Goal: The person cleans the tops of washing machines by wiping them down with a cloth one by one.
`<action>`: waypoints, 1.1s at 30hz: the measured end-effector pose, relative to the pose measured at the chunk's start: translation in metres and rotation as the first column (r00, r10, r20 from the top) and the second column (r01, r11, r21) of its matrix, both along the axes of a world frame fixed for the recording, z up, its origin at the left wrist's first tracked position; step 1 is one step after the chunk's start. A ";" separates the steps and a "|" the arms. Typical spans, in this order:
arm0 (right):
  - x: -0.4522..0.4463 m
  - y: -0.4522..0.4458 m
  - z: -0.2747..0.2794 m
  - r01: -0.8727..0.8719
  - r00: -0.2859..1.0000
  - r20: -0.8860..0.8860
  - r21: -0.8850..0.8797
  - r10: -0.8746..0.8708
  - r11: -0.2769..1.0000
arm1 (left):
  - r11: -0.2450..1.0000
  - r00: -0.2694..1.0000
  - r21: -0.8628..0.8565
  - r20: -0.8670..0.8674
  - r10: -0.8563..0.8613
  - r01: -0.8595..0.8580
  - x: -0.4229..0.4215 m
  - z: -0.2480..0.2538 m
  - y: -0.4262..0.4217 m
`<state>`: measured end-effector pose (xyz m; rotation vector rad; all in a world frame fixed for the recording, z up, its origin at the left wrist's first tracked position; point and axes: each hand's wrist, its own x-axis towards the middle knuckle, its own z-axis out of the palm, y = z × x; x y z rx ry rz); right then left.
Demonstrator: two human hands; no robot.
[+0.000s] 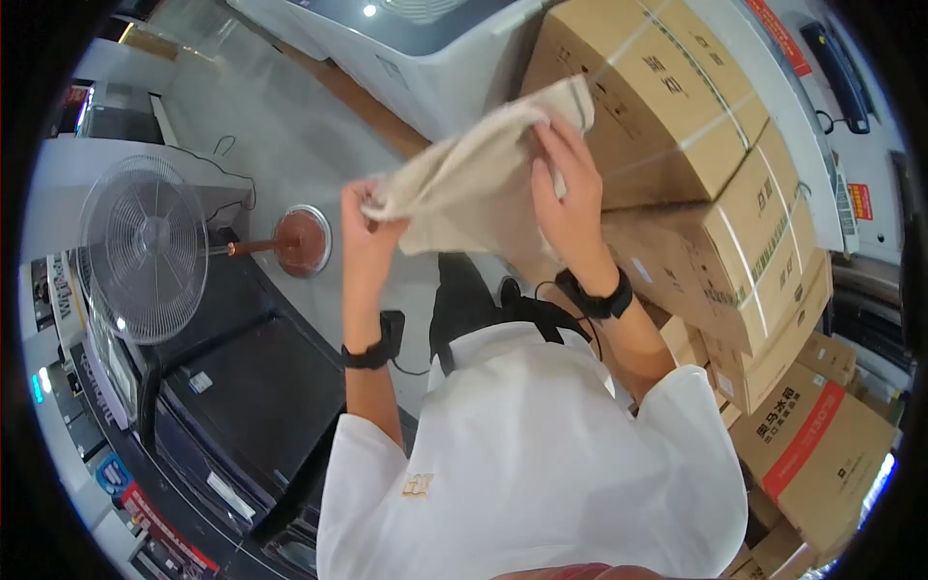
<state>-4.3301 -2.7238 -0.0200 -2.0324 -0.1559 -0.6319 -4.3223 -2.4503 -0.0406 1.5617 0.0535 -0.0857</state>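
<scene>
"How are the arms held?"

"Both reach forward in front of the torso [541,454]. The left forearm [360,290] runs nearly straight ahead, while the right forearm [646,353] slants inward."

"And the wrists?"

"Each wears a dark band: the left wrist [367,350] and the right wrist [597,293]."

"What about the left hand [375,217]?"

"Its fingers [354,198] are curled in, with the thumb [389,230] bent toward them in a pinch."

"Is the right hand [572,198] the same?"

"Less curled. Its fingers reach forward, bending at the tips, and its thumb points forward too. The two hands are well apart."
</scene>
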 end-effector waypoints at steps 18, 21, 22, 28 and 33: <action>0.333 0.037 -0.075 0.096 0.974 -0.067 -0.742 -0.216 0.663 | 0.458 0.812 0.854 0.439 -0.384 -0.245 0.330 -0.056 -0.056; 0.353 0.031 -0.077 0.121 0.967 -0.042 -0.791 -0.251 0.600 | 0.455 0.806 0.861 0.428 -0.408 -0.226 0.340 -0.051 -0.056; 0.357 0.031 -0.077 0.130 0.968 -0.027 -0.801 -0.251 0.584 | 0.452 0.806 0.864 0.425 -0.413 -0.223 0.342 -0.051 -0.055; 0.346 0.034 -0.074 0.015 0.992 -0.061 -0.801 -0.107 0.599 | 0.409 0.781 0.842 0.505 -0.367 -0.352 0.310 -0.057 -0.043; 0.309 0.060 -0.063 -0.157 0.982 -0.065 -0.807 0.178 0.570 | 0.401 0.878 0.907 0.291 -0.381 -0.127 0.274 -0.023 -0.017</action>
